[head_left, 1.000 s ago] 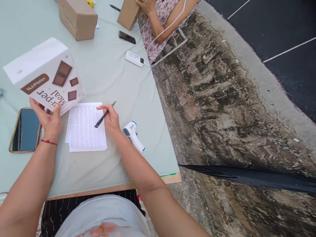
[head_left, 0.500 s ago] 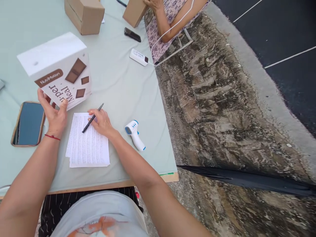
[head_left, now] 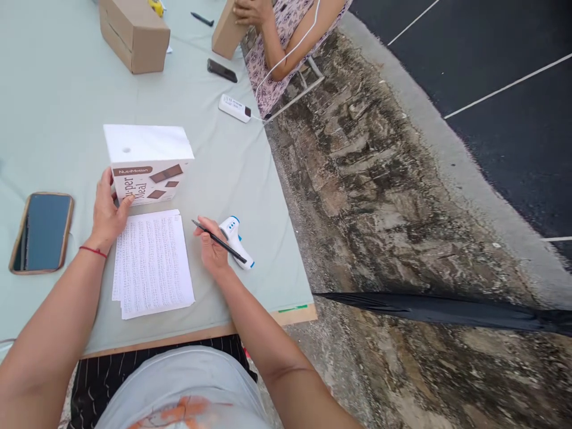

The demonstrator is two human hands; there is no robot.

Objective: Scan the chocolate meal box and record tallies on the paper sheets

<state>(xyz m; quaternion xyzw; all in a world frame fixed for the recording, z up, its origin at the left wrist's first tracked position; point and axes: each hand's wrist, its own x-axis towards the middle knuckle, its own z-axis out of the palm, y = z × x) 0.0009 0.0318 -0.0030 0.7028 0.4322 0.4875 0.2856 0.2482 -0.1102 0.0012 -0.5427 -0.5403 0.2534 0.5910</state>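
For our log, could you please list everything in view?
paper stack: 1, white, front
printed box: 1, white, beyond paper stack
pen: 1, black, right of paper stack
thermometer: 1, white, front right
phone: 1, dark, left
cardboard boxes: 2, brown, far side
small devices: 2, black and white, right edge
unclear things: 2, black and yellow, far side
tablecloth: 1, green, left
other person: 1, patterned clothes, top
strap: 1, black, lower right
ground: 1, brown, right
left hand: 1, bare, holding printed box
right hand: 1, bare, holding pen
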